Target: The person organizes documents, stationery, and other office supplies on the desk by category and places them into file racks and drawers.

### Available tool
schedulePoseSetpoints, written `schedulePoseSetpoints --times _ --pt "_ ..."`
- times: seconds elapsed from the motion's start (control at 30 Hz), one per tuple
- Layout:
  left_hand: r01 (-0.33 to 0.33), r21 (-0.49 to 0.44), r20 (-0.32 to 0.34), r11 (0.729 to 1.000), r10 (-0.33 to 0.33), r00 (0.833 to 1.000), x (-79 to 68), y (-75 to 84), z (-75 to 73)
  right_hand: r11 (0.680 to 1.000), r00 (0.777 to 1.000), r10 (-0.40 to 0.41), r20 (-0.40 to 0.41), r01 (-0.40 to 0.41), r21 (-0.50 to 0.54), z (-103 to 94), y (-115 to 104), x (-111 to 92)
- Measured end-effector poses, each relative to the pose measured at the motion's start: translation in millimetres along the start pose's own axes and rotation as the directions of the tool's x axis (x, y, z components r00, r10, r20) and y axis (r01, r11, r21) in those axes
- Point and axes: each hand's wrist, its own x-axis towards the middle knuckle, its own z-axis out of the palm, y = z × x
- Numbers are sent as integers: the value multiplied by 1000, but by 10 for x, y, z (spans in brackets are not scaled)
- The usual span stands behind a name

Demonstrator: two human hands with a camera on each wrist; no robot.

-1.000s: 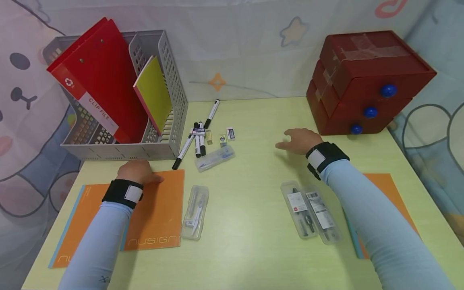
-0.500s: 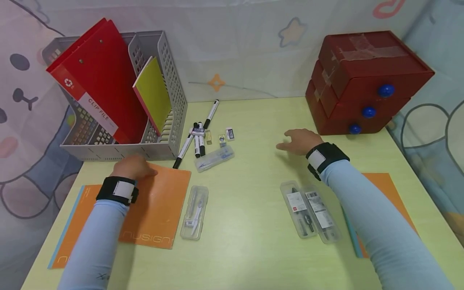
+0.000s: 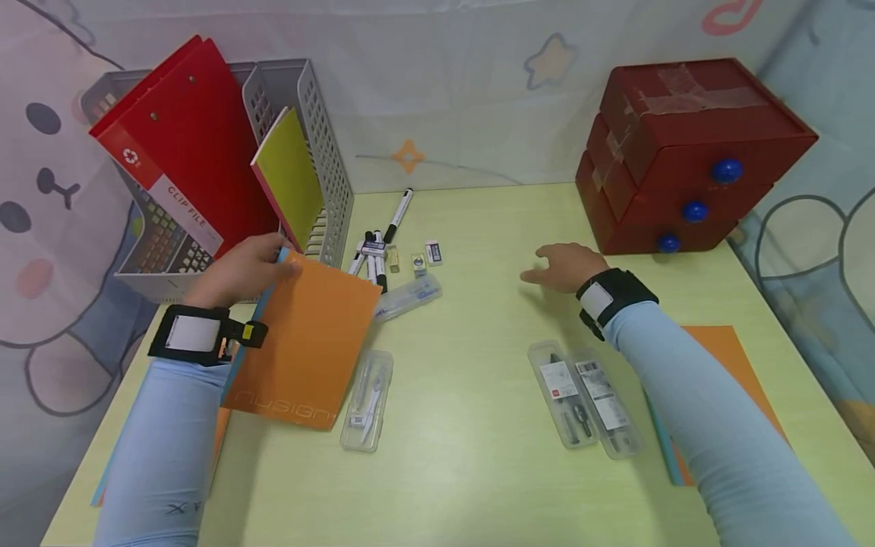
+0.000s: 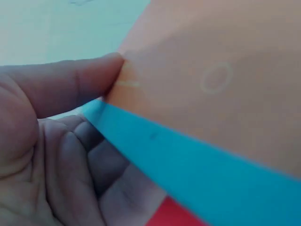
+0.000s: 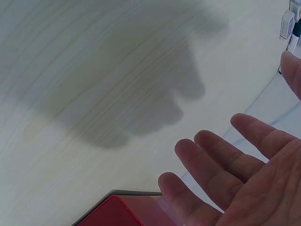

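Note:
My left hand (image 3: pixel 239 270) pinches the top left corner of an orange notebook (image 3: pixel 311 334) with a blue spine, thumb on the cover and fingers behind it. In the head view the notebook is tilted, its upper part raised in front of the grey file rack (image 3: pixel 219 282) and overlapping the markers and a pencil case. The left wrist view shows the blue spine (image 4: pixel 188 155) running away from the thumb. My right hand (image 3: pixel 566 266) holds nothing; its fingers are spread loosely over the table, left of the red drawer box (image 3: pixel 683 152).
The rack holds a red clip file (image 3: pixel 198 152) and a yellow notebook (image 3: pixel 290 178). Several markers (image 3: pixel 399 215) and small erasers (image 3: pixel 434 252) lie mid-table. Clear cases stand at left (image 3: pixel 367 403) and right (image 3: pixel 563 395). Another orange notebook (image 3: pixel 738 372) lies under the right forearm.
My left hand has lifted the orange notebook off the table, moving it up toward the rack and tilting it. The right hand has stayed in place.

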Motion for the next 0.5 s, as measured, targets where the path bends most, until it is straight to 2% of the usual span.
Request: schedulePoseSetpoints --times 0.13,0.33,0.5 --pt "-35 -100 -37 994 31 999 49 194 -106 1000 1000 -2 4 1 7 -7 -4 12" --pt "-142 -107 -150 984 125 981 155 448 -163 1000 1000 3 6 -3 23 -18 -17 1" --pt "-160 -147 -252 976 119 960 238 612 -158 1000 1000 5 4 -5 31 -26 -35 -18"
